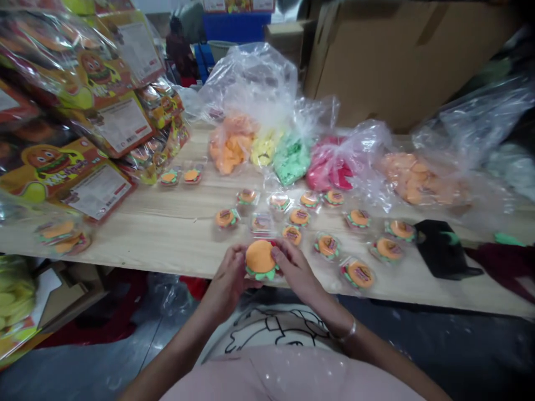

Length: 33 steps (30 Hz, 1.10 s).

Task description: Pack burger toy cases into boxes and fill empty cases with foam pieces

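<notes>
Between my two hands, at the table's front edge, is a toy burger [261, 257] with an orange bun top and a green frilly layer below. My left hand [231, 271] grips it from the left side, fingers bent round it. On the other side my right hand [295, 267] holds it, the thumb resting near the bun's top edge. A bit of red shows beside the right thumb. Just beyond the hands sits a clear plastic case [262, 223]. Several packed toy burgers [327, 245] in clear cases lie around it and to the right.
Plastic bags of orange pieces [232, 146], yellow pieces [264, 148], green pieces [291, 159], pink pieces [330, 166] and peach pieces [418, 177] line the back. Printed burger display boxes [96, 189] are stacked left. A black holder [445, 250] stands right; a large carton [401, 67] stands behind.
</notes>
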Tool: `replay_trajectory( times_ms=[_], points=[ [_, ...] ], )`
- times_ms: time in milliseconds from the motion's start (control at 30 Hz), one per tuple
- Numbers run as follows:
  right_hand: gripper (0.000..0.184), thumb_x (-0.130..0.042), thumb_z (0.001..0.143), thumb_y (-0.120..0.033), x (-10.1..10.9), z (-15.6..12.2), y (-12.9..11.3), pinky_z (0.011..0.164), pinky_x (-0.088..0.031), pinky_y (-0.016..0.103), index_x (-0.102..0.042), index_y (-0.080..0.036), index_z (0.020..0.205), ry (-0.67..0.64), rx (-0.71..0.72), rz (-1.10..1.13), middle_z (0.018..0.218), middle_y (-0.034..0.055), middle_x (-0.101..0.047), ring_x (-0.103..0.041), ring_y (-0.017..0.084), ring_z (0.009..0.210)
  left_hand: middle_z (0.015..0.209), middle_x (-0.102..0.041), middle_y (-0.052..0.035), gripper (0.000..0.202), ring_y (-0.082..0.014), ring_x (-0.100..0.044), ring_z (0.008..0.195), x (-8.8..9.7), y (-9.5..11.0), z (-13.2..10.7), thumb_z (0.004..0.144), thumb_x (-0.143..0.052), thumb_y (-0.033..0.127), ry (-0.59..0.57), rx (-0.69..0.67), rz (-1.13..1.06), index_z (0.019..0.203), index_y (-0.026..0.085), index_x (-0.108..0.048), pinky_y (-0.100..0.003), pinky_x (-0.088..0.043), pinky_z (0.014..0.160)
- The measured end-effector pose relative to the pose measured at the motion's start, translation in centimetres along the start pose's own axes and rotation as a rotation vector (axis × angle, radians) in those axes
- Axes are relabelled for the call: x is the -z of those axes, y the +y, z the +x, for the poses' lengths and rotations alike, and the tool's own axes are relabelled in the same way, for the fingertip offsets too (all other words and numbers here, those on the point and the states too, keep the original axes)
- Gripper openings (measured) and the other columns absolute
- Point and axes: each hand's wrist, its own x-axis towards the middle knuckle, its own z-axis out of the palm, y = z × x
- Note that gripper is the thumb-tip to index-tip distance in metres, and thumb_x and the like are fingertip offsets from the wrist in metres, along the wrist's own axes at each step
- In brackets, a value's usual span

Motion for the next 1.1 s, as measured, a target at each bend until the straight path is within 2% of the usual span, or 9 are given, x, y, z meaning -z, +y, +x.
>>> replay_trajectory(
  times_ms=[67,167,267,467,633,733,800,933,1100],
  points=[
    [0.036,-0.053,0.090,-0.052,0.4,-0.9,0.4,0.078,-0.049,0.027,-0.062,-0.021,0.106,0.001,0.021,0.017,0.096,0.0021,-0.063,-0.059,0.017,0.089,0.109,-0.064,-0.0057,0.055,-0.0197,-0.063,0.080,-0.4,0.0,0.2,0.070,-0.072,0.055,-0.010,0.023,0.012,0.115,0.026,-0.058,-0.025,-0.052,0.053],
    [0.038,-0.058,0.088,-0.050,0.6,-1.9,0.5,0.091,-0.048,0.031,-0.056,-0.023,0.116,-0.040,0.058,0.082,0.113,0.0044,-0.062,-0.058,0.019,0.104,0.110,-0.065,-0.0060,0.046,-0.0220,-0.063,0.087,-0.9,-0.1,0.6,0.072,-0.071,0.050,0.011,0.002,0.082,0.109,0.023,-0.063,-0.023,-0.051,0.056],
    [0.072,-0.079,0.072,-0.039,0.7,-2.4,0.4,0.098,-0.048,0.036,-0.043,-0.025,0.132,-0.103,0.067,0.083,0.130,0.0077,-0.055,-0.055,0.022,0.116,0.103,-0.067,-0.0039,0.040,-0.0216,-0.062,0.089,-1.1,-0.5,1.1,0.072,-0.072,0.046,0.034,-0.045,0.120,0.103,0.021,-0.065,-0.023,-0.051,0.060],
    [0.065,-0.078,0.072,-0.032,0.7,-2.3,1.3,0.087,-0.055,0.036,-0.045,-0.023,0.128,-0.020,-0.039,0.077,0.123,0.0076,-0.058,-0.059,0.022,0.108,0.091,-0.065,-0.0011,0.045,-0.0150,-0.058,0.065,-0.9,-1.3,1.2,0.072,-0.071,0.050,0.005,0.034,0.132,0.106,0.021,-0.061,-0.023,-0.047,0.046],
    [0.100,-0.087,0.059,-0.034,0.6,-2.3,1.6,0.092,-0.051,0.040,-0.033,-0.022,0.142,0.017,-0.112,-0.029,0.122,0.0087,-0.059,-0.058,0.024,0.108,0.091,-0.063,-0.0006,0.042,-0.0140,-0.058,0.068,-0.9,-1.3,1.0,0.071,-0.072,0.046,0.032,0.031,0.125,0.103,0.021,-0.059,-0.022,-0.048,0.049],
    [0.107,-0.089,0.055,-0.033,0.7,-2.0,1.6,0.095,-0.049,0.041,-0.031,-0.021,0.144,0.066,-0.102,-0.087,0.122,0.0085,-0.059,-0.058,0.024,0.109,0.097,-0.064,-0.0018,0.041,-0.0159,-0.060,0.074,-1.1,-1.2,0.8,0.071,-0.071,0.045,0.054,-0.004,0.156,0.103,0.022,-0.060,-0.021,-0.049,0.050],
    [0.098,-0.085,0.060,-0.038,1.2,-1.5,1.5,0.093,-0.050,0.039,-0.035,-0.021,0.142,0.039,-0.116,0.000,0.119,0.0085,-0.061,-0.060,0.023,0.105,0.098,-0.065,-0.0021,0.042,-0.0162,-0.061,0.071,-1.2,-1.2,0.6,0.071,-0.071,0.046,0.034,0.027,0.167,0.104,0.022,-0.060,-0.022,-0.049,0.048],
    [0.054,-0.070,0.077,-0.044,2.8,-0.3,1.1,0.095,-0.049,0.038,-0.054,-0.023,0.125,0.075,-0.098,0.233,0.118,0.0074,-0.064,-0.060,0.021,0.108,0.102,-0.067,-0.0033,0.043,-0.0185,-0.063,0.073,-1.4,-1.3,0.3,0.071,-0.070,0.049,0.010,0.135,0.163,0.105,0.024,-0.062,-0.024,-0.050,0.046],
    [0.013,-0.062,0.084,-0.028,3.6,-1.8,0.0,0.100,-0.044,0.038,-0.062,-0.025,0.097,-0.001,0.214,0.045,0.115,0.0031,-0.063,-0.057,0.021,0.113,0.097,-0.070,-0.0078,0.048,-0.0206,-0.066,0.069,-1.0,-1.2,0.3,0.076,-0.065,0.050,-0.002,0.260,0.125,0.115,0.022,-0.064,-0.023,-0.047,0.042]
  ],
)
